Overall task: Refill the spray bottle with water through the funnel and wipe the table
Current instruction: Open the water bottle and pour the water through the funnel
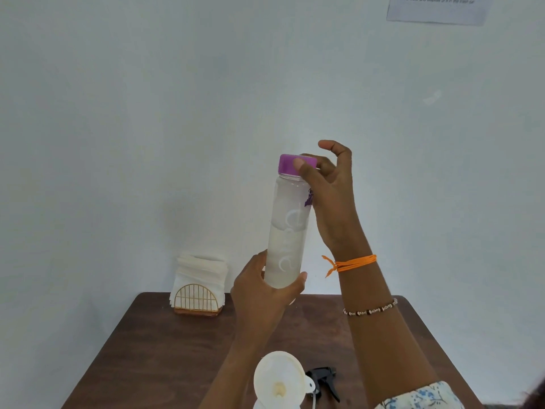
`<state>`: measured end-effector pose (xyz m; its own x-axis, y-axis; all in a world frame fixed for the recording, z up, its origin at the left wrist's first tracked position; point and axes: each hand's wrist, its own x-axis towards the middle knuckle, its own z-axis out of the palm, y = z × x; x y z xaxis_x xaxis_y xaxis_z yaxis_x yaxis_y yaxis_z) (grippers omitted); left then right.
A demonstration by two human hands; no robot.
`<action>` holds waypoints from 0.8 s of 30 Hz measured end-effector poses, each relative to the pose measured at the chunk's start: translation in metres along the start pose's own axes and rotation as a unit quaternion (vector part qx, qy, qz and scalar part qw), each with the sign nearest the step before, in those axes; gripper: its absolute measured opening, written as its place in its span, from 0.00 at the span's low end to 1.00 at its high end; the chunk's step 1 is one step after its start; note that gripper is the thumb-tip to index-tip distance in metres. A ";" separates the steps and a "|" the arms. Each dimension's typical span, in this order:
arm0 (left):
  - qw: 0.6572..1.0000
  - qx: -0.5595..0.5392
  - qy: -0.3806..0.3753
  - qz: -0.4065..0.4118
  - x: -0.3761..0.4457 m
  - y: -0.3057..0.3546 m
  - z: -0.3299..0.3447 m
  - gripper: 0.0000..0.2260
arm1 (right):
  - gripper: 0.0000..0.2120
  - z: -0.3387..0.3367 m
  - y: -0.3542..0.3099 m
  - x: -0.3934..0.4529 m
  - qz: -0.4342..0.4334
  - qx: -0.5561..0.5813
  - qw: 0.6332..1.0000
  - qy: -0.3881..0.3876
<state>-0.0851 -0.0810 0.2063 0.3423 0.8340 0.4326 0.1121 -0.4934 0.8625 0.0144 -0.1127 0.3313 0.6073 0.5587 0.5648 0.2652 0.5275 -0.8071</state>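
A frosted water bottle [287, 228], partly full, is held upright above the table. My left hand [262, 287] grips its base. My right hand [330, 196] has thumb and fingers on its purple cap [290, 164]. At the near edge a white funnel [278, 379] sits in the mouth of the spray bottle, which is mostly hidden below the frame. The black spray trigger head [323, 382] lies on the table right beside the funnel.
A dark brown wooden table [165, 349] stands against a white wall. At its back left a gold wire holder [196, 299] holds a stack of white napkins [203, 273]. A printed sheet [439, 8] hangs on the wall, upper right.
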 end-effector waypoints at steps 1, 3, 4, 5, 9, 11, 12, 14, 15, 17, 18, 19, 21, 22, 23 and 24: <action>1.000 0.001 -0.001 0.000 0.000 0.000 -0.001 0.24 | 0.18 -0.002 0.002 0.000 0.002 0.035 0.999 -0.014; 1.000 0.003 -0.002 -0.001 0.001 -0.002 -0.002 0.24 | 0.15 -0.003 0.002 0.001 0.006 0.072 0.997 -0.023; 1.000 0.005 -0.002 -0.001 0.001 -0.002 -0.002 0.25 | 0.15 -0.001 0.001 0.001 0.006 0.065 0.998 -0.014; 1.000 0.008 -0.002 -0.001 0.000 -0.003 -0.003 0.25 | 0.16 0.002 -0.001 0.000 0.003 0.038 0.999 0.002; 1.000 0.003 -0.005 -0.002 -0.001 -0.002 -0.003 0.24 | 0.31 0.013 -0.003 -0.006 -0.032 -0.085 0.994 0.066; 1.000 -0.007 -0.011 -0.005 -0.003 -0.001 -0.002 0.24 | 0.30 0.012 -0.003 -0.007 -0.030 -0.065 0.995 0.066; 1.000 -0.011 -0.013 -0.006 -0.003 -0.001 -0.002 0.24 | 0.28 0.010 -0.004 -0.007 -0.020 -0.038 0.998 0.056; 1.000 -0.012 -0.014 -0.005 -0.003 -0.001 -0.002 0.25 | 0.21 0.008 -0.005 -0.007 0.006 0.035 0.999 0.032; 1.000 -0.012 -0.014 -0.005 -0.003 -0.001 -0.002 0.25 | 0.20 0.007 -0.005 -0.007 0.017 0.070 0.997 0.023; 1.000 -0.009 -0.014 -0.004 -0.003 0.000 -0.003 0.25 | 0.22 0.007 -0.006 -0.007 0.026 0.093 0.995 0.008; 1.000 -0.007 -0.014 -0.004 -0.003 0.000 -0.003 0.25 | 0.24 0.008 -0.006 -0.007 0.020 0.074 0.997 0.010; 1.000 -0.005 -0.013 -0.004 -0.003 0.000 -0.002 0.25 | 0.27 0.010 -0.007 -0.008 0.010 0.036 0.999 0.020; 1.000 -0.004 -0.013 -0.002 -0.003 0.000 -0.002 0.26 | 0.32 0.012 -0.006 -0.008 -0.005 -0.031 0.998 0.050; 1.000 -0.002 -0.014 -0.002 -0.003 0.000 -0.002 0.26 | 0.33 0.012 -0.005 -0.008 -0.009 -0.040 0.997 0.058; 1.000 -0.002 -0.015 -0.002 -0.003 0.000 -0.002 0.26 | 0.33 0.012 -0.005 -0.008 -0.012 -0.041 0.997 0.059; 1.000 -0.001 -0.017 -0.003 -0.003 -0.001 -0.002 0.26 | 0.33 0.011 -0.004 -0.008 -0.013 -0.037 0.998 0.054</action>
<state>-0.0878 -0.0831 0.2048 0.3731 0.8283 0.4181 0.1118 -0.4875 0.8659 0.0000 -0.1126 0.3319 0.6765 0.4710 0.5662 0.3341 0.4889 -0.8058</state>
